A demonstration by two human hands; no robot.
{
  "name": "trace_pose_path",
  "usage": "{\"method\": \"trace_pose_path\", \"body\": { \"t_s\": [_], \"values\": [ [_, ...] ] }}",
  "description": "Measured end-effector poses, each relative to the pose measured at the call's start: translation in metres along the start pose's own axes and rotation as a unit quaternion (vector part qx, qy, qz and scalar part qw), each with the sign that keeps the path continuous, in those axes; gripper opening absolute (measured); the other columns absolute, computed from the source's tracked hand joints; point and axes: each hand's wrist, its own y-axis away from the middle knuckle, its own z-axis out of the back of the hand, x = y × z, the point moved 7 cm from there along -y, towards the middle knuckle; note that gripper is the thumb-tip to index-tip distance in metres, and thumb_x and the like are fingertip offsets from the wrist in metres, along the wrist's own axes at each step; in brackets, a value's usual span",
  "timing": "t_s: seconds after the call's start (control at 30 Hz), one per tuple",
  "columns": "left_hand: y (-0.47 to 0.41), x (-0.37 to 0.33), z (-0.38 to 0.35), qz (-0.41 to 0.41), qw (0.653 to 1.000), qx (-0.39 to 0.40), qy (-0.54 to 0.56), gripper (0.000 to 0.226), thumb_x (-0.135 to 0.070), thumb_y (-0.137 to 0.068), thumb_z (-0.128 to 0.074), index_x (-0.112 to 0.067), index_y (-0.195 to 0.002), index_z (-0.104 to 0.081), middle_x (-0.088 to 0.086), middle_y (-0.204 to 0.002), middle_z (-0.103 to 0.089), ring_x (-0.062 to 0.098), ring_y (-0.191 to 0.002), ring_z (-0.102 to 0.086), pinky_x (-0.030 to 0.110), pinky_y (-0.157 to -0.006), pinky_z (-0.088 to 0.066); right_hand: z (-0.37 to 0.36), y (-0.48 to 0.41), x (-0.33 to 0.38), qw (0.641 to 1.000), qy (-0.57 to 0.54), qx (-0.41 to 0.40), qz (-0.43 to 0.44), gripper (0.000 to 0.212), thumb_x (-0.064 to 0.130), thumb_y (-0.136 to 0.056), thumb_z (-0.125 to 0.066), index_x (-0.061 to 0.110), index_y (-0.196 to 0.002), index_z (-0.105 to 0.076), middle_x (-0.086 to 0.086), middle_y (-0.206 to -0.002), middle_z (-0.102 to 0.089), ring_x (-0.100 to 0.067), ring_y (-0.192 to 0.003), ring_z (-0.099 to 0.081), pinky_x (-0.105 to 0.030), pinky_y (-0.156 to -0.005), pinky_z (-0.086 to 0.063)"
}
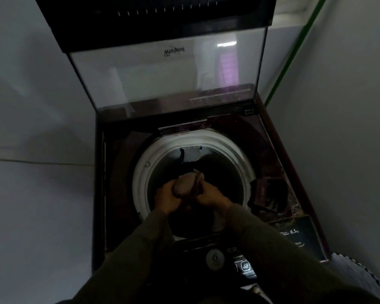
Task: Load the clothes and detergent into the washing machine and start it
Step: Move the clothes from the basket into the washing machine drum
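At centre frame, the left grip (166,197) and right grip (208,194) both clutch a pale bundle (185,183) above the open drum (140,178); I cannot tell whether it is cloth or a detergent pouch. Released off-centre, it could catch on the drum's edge or spill outside.

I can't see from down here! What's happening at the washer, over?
Copy: left hand and right hand both grip the pale bundle over the drum rim. Lid up. Opening unblocked. Over.
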Motion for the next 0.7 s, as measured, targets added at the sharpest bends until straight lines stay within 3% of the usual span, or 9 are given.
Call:
{"method": "trace_pose_path", "body": {
  "t_s": [0.13,0.27,0.4,0.47,0.57,0.6,0.7],
  "values": [
    [0.003,-0.001,-0.004,0.014,0.999,-0.008,-0.04,0.052,-0.026,-0.091,-0.064,-0.02,-0.14,-0.05,0.012,-0.139,-0.056,0.032,-0.127,-0.054,0.037,-0.106,-0.043,-0.009,-0.009,0.002,0.999,0.049,0.011,0.006,0.085,0.03,-0.089,-0.07,0.021,-0.156,-0.018,-0.009,-0.156,-0.036,-0.027,-0.14,-0.039,-0.027,-0.111,-0.029],
    [0.004,0.009,-0.01,0.012,0.997,0.016,-0.074,0.059,-0.021,-0.088,-0.069,-0.021,-0.143,-0.049,0.012,-0.141,-0.055,0.031,-0.13,-0.052,0.031,-0.105,-0.04,-0.017,-0.007,0.005,0.995,0.084,0.047,0.013,0.062,0.027,-0.095,-0.062,0.017,-0.15,-0.035,-0.011,-0.154,-0.039,-0.028,-0.14,-0.038,-0.029,-0.112,-0.029],
    [0.004,0.015,-0.011,0.028,0.994,0.036,-0.099,0.058,-0.02,-0.089,-0.069,-0.011,-0.143,-0.049,0.016,-0.143,-0.052,0.031,-0.132,-0.049,0.029,-0.108,-0.036,-0.016,-0.003,0.0,0.997,0.059,0.032,0.029,0.069,0.039,-0.087,-0.07,0.021,-0.146,-0.041,-0.009,-0.15,-0.044,-0.027,-0.136,-0.043,-0.032,-0.112,-0.034],
    [0.005,0.015,-0.013,0.025,0.993,0.056,-0.104,0.058,-0.028,-0.091,-0.065,-0.008,-0.142,-0.048,0.018,-0.144,-0.051,0.032,-0.133,-0.048,0.03,-0.108,-0.034,-0.017,0.0,-0.004,0.998,0.04,0.036,0.021,0.066,0.043,-0.085,-0.068,0.022,-0.143,-0.045,-0.008,-0.146,-0.048,-0.028,-0.133,-0.046,-0.036,-0.112,-0.036],
    [-0.001,0.018,-0.022,-0.005,0.989,0.062,-0.133,0.104,-0.078,-0.07,-0.045,-0.004,-0.144,-0.045,0.02,-0.145,-0.048,0.034,-0.134,-0.046,0.032,-0.11,-0.032,-0.019,-0.005,-0.013,0.996,0.084,0.026,0.002,0.049,0.017,-0.09,-0.065,0.01,-0.137,-0.051,-0.014,-0.138,-0.054,-0.03,-0.127,-0.051,-0.035,-0.107,-0.04],
    [-0.007,0.022,-0.026,-0.014,0.987,0.059,-0.152,0.111,-0.085,-0.067,-0.04,-0.005,-0.144,-0.046,0.02,-0.145,-0.048,0.034,-0.133,-0.047,0.033,-0.11,-0.033,-0.018,-0.005,-0.014,0.995,0.099,0.019,-0.002,0.047,0.011,-0.09,-0.063,0.007,-0.136,-0.052,-0.016,-0.136,-0.056,-0.031,-0.126,-0.052,-0.036,-0.106,-0.041],
    [-0.005,0.011,-0.028,-0.071,0.974,0.058,-0.207,0.101,-0.072,-0.073,-0.028,-0.006,-0.147,-0.04,0.019,-0.148,-0.044,0.033,-0.136,-0.043,0.035,-0.112,-0.032,-0.014,-0.004,-0.017,0.993,0.118,0.014,0.005,0.05,0.022,-0.093,-0.06,0.01,-0.14,-0.048,-0.015,-0.14,-0.052,-0.031,-0.13,-0.048,-0.039,-0.11,-0.038]
  ]
}}
